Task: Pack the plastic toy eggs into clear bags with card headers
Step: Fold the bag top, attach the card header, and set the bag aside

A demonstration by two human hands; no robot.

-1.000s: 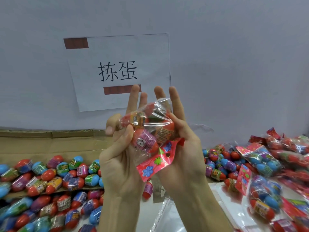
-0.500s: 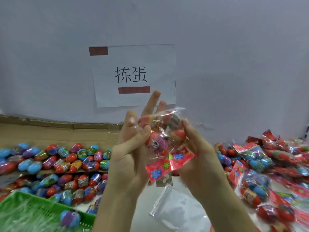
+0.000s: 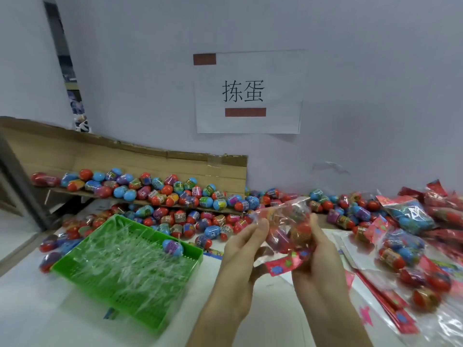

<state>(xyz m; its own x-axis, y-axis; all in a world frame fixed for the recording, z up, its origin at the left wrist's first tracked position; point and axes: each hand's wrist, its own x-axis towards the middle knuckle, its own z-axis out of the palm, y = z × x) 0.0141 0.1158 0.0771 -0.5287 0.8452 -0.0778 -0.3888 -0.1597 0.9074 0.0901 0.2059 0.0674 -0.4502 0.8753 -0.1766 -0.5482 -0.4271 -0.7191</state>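
Bag of eggs (image 3: 288, 229) held up between both hands, near centre, above tabletop (image 3: 37, 311). Left hand (image 3: 240, 256): grip pinching bag's upper left edge. Right hand (image 3: 318, 261): grip curled round bag's right side, pink card header (image 3: 285, 262) hanging below. Green basket (image 3: 125, 271) to left, one blue egg (image 3: 172, 247) inside. Loose eggs (image 3: 155, 194) heaped far left; packed bags (image 3: 411, 216) piled right.

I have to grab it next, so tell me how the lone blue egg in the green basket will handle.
The blue egg is rounded, so it would probably roll if nudged, though the green basket has a rim beside it that should stop it. Its glossy printed band may make the grip slippery.
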